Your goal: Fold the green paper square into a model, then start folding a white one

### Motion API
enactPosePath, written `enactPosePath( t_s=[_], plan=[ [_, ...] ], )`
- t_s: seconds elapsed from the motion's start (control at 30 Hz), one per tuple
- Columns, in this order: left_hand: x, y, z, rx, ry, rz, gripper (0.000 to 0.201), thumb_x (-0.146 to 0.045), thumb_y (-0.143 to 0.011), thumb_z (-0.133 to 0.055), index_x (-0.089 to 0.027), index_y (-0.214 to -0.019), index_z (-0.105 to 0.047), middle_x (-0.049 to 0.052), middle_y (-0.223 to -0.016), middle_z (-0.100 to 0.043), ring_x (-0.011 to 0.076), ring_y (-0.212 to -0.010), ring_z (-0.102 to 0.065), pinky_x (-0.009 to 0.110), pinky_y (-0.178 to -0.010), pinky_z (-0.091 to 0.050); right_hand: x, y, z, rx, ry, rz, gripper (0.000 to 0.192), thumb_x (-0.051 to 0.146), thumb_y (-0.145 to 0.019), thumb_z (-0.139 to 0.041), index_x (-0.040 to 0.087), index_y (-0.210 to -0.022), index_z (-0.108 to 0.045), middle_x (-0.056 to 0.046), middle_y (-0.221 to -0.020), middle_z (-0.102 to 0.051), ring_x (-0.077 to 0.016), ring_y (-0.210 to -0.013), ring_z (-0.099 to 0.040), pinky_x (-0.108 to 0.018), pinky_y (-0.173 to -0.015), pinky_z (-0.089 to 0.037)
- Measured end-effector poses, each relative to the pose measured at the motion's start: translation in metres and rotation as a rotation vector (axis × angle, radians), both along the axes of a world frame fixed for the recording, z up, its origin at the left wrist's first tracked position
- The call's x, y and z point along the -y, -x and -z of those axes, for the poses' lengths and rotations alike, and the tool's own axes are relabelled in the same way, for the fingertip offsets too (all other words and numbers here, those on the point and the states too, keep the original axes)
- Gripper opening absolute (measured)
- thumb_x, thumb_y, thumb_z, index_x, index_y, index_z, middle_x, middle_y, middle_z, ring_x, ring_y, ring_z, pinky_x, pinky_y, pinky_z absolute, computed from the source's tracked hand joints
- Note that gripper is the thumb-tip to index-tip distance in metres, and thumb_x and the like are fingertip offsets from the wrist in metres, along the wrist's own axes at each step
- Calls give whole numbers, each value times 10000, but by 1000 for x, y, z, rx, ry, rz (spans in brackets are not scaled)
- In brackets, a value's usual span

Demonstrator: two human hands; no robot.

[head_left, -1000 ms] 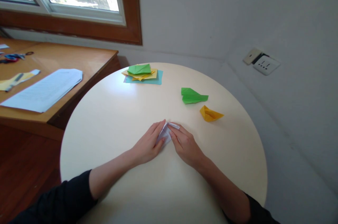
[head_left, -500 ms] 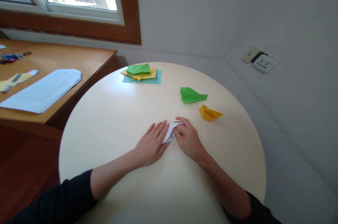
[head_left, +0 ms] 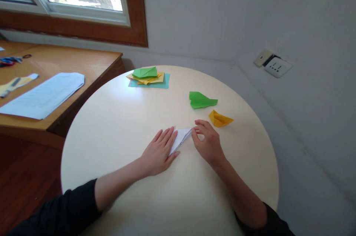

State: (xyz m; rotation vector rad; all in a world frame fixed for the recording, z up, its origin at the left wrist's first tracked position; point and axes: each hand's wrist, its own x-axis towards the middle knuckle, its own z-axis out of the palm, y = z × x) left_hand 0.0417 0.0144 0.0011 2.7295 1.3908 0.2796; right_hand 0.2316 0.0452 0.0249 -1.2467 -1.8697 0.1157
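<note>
Left hand point(head_left: 161, 150) is flat and spread, palm down, pressing on the near end of a small folded white paper piece point(head_left: 181, 138), while my right hand point(head_left: 207, 141) has its fingers curled together, tips pinching the far corner of that same piece. So the white paper sits between both hands, lying flat about mid-way across the worktop, closer to me than the other bits.

Going by size from there: round cream-white worktop point(head_left: 116, 117) carries everything. Off to the left, a wooden desk point(head_left: 69, 62) butts up near it, with a big white printed paper sheet point(head_left: 44, 95) lying on top.

At the far edge of the round worktop there's a stack of flat coloured paper squares point(head_left: 148, 76), teal at the bottom, yellow, then green on top. Right of centre, a folded green paper shape point(head_left: 200, 100), well apart from the stack. Just beside that, a smaller folded orange-yellow paper shape point(head_left: 219, 119), near my right hand but not touching it.
</note>
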Motion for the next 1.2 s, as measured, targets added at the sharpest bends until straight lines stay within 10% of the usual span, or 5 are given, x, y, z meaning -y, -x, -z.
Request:
enactPosePath(
  t_s=[0.5, 0.83, 1.2],
  plan=[
    [1, -1, 3, -9, -54, -8, 631, -508, -905, -251, -98, -1384, -262, 175, -1455, -262, 258, -1347, -235, 416, -1093, -200, 8, 12, -7, 165, -274, -112, 153, 83, -808, -505, 176, -875, -606, -96, -952, -659, -197, -909, -610, -379, -791, -486],
    [2, -2, -1, 8, -6, 11, 544, -387, -897, -333, -112, -1365, -304, 153, -1431, -330, 249, -1340, -254, 427, -1111, -165, 22, 30, 3, 384, 158, -418, 455, 254, -916, -339, 119, -1349, -365, -148, -1363, -438, -226, -1284, -376, -444, -1052, -355],
    [2, -2, -3, -13, 24, 14, 566, -361, -888, -349, -123, -1393, -254, 145, -1456, -280, 244, -1357, -212, 430, -1107, -172, 21, 30, 16, 400, 329, -376, 630, 450, -919, -292, 63, -1409, -204, -212, -1424, -309, -265, -1343, -243, -461, -1084, -289]
  ],
)
